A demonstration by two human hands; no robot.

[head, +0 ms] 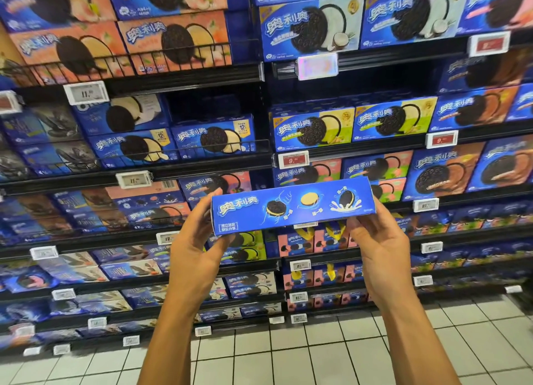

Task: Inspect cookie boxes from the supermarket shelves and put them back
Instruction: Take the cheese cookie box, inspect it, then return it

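Blue cookie box, white-tiled floor

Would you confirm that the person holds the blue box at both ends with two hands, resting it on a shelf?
Not quite: the box rests on no shelf. The left hand and right hand hold it at both ends in the air before the shelves, as the head view shows.

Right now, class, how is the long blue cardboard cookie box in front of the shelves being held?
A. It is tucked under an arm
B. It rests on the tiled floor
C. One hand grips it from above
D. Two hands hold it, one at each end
D: the long blue cardboard cookie box lies level in front of the shelves, with the left hand gripping its left end and the right hand its right end.
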